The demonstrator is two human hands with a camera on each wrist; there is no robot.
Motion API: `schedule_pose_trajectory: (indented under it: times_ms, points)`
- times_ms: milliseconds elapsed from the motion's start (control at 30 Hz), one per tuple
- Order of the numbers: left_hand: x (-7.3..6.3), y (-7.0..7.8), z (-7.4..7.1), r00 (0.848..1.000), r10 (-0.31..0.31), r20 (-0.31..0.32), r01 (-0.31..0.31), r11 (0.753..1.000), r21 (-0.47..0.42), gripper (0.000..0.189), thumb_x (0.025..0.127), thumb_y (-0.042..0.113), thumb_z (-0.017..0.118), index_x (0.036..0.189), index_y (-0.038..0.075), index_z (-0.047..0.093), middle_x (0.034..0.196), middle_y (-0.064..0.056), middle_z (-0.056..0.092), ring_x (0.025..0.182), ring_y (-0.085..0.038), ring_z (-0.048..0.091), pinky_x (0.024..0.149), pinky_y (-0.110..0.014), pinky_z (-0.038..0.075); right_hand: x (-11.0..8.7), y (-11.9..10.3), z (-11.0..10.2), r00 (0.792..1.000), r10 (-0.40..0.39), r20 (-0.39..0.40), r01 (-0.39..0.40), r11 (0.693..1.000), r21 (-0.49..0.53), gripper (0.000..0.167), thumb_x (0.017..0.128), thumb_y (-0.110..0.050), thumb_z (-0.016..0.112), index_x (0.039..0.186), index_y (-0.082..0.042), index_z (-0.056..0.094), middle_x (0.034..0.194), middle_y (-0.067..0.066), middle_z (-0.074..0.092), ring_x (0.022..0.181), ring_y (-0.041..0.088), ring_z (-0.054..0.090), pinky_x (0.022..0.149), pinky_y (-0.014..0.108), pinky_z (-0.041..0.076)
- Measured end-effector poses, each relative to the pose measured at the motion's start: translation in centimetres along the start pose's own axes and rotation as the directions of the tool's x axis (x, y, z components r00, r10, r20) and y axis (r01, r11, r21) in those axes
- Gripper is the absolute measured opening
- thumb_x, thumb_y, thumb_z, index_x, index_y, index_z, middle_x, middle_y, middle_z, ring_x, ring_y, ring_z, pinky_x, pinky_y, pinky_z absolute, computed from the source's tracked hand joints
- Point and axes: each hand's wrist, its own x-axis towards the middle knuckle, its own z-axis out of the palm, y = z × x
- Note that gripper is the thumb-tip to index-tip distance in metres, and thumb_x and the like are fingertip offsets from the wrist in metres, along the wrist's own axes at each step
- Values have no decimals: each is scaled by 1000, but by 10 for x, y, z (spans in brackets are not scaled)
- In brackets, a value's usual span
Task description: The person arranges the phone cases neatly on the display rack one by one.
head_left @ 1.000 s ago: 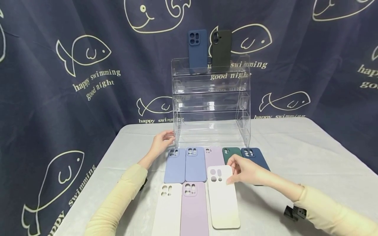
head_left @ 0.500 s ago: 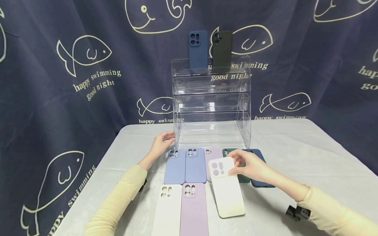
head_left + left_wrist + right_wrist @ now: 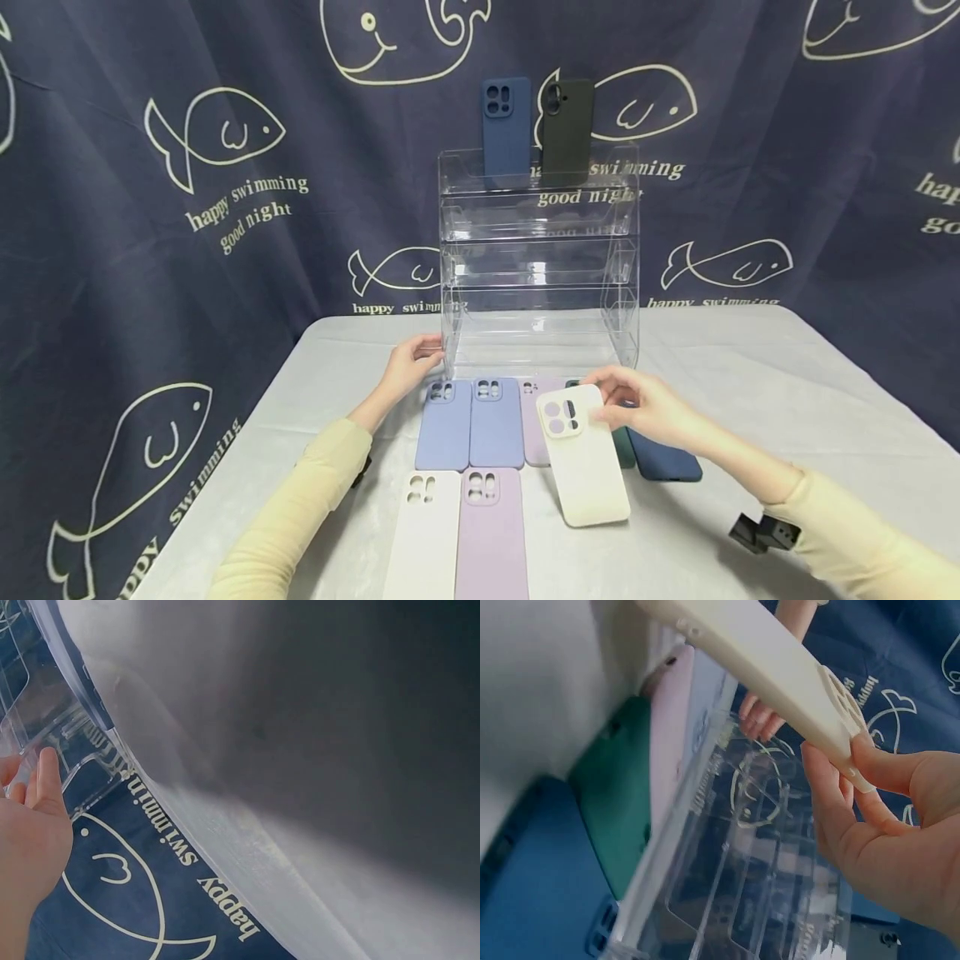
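My right hand (image 3: 648, 408) pinches a white phone case (image 3: 588, 467) by its top corner near the camera cutouts. The case hangs tilted above the table, overlapping a green phone case (image 3: 619, 795) and a pink one (image 3: 532, 417) in the head view. At the lower left side of a clear tiered display rack (image 3: 540, 342), my left hand (image 3: 408, 367) touches the side panel with fairly straight fingers (image 3: 49, 780). A blue phone case (image 3: 506, 129) and a black one (image 3: 567, 129) stand upright on the rack's top tier.
Two light blue cases (image 3: 444, 429) and a dark blue case (image 3: 666, 454) lie in the row before the rack. Nearer are another white case (image 3: 423, 533) and a purple case (image 3: 491, 533). A patterned navy curtain (image 3: 225, 333) hangs behind the table (image 3: 750, 358).
My right hand has lifted the white case up and away toward the rack, slightly rightward, tilting it more. My left hand stays at the rack's side.
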Motion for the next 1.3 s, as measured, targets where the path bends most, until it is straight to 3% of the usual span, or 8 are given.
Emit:
schedule_pose_trajectory:
  times_ms: [133,300,533,800,933,1167,1300]
  points:
    - [7,-16,3,1000,15,-14,-15,1000,0,36,87,2,63,120,-9,55,115,-28,61,104,-39,62,92,-41,54,4,-5,-13,998,-33,-53,30,999,-45,35,85,-1,64,118,5,52,90,15,57,75,5,60,64,31,60]
    - [9,-19,3,1000,16,-13,-16,1000,-10,36,86,6,66,120,-5,58,115,-24,63,104,-35,63,91,-33,55,12,-12,-30,991,-18,-135,7,997,-81,37,87,-6,64,121,2,52,92,11,58,77,4,60,65,29,60]
    - [6,-18,0,1000,-4,-20,4,1000,1,34,86,5,65,118,-3,58,115,-22,64,104,-34,63,93,-35,54,28,-20,-47,978,-37,-205,15,994,-111,37,88,-8,64,123,0,52,95,10,57,79,5,61,66,27,60]
    - [5,-21,1,1000,-20,-3,19,999,-51,36,86,5,65,120,-4,57,116,-24,63,100,-36,64,84,-26,57,39,-31,-68,948,-74,-310,20,984,-175,41,86,-9,67,125,-4,54,93,3,58,78,0,62,67,23,60]
    - [4,-21,4,1000,-27,-3,27,997,-74,35,86,2,64,119,-5,56,115,-25,63,99,-35,65,81,-24,58,45,-37,-81,934,-95,-344,48,989,-142,42,86,-8,67,126,-3,53,89,-5,58,78,-2,62,67,21,59]
    - [4,-21,5,1000,-21,6,22,993,-114,36,86,-1,63,120,-8,55,116,-28,61,98,-37,64,78,-22,58,60,-45,-99,889,-114,-443,80,992,-96,39,85,-7,67,123,-5,56,85,-9,58,77,-2,63,66,19,59]
    - [4,-21,5,1000,-22,-5,22,993,-113,35,86,-2,63,119,-8,55,116,-28,61,98,-37,64,78,-23,59,68,-44,-105,882,-127,-454,97,991,-90,41,86,-7,67,125,-4,55,85,-8,58,78,-3,64,68,18,59]
